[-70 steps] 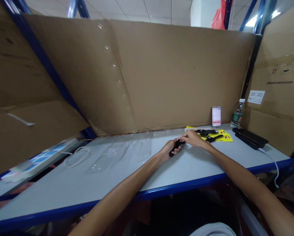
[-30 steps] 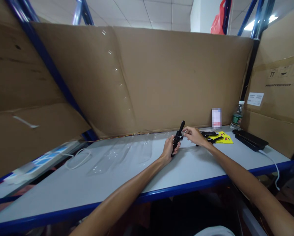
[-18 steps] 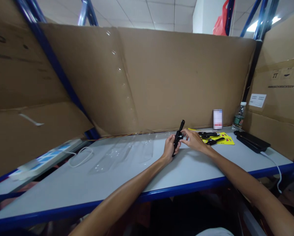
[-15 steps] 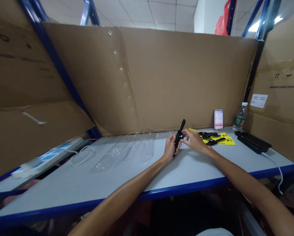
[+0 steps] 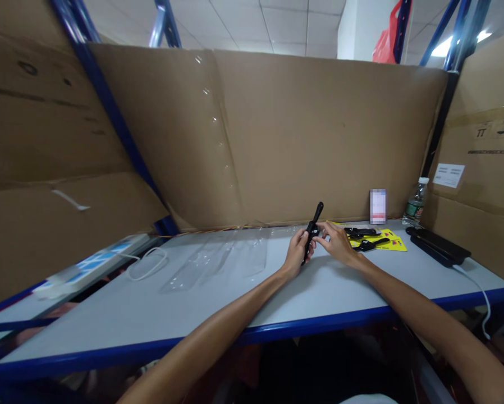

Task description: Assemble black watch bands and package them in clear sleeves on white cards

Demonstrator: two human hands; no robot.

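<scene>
A long, slim black item (image 5: 316, 215) stands nearly upright in my left hand (image 5: 294, 252), its top tilted right. It looks like a wristwatch with its strap stretched out, but I cannot make out its exact kind. My left fingers wrap round its lower part. On its right side, a small bulge with a pale spot lies between the thumb and fingertips of my right hand (image 5: 335, 242). Just beyond that hand, several similar black items (image 5: 367, 245) rest on yellow cards (image 5: 397, 242).
Clear plastic covers (image 5: 201, 266) lie left of my hands on the grey table (image 5: 121, 320). A phone (image 5: 377, 206) leans against the cardboard at the back. Rightward are a water bottle (image 5: 415, 203) and a black device (image 5: 437, 247) with a white cable. Power strips (image 5: 96, 264) line the left edge.
The view has shifted slightly, so everything sits a little further right. Both hands keep hold of the black item, with only slight finger movement.
</scene>
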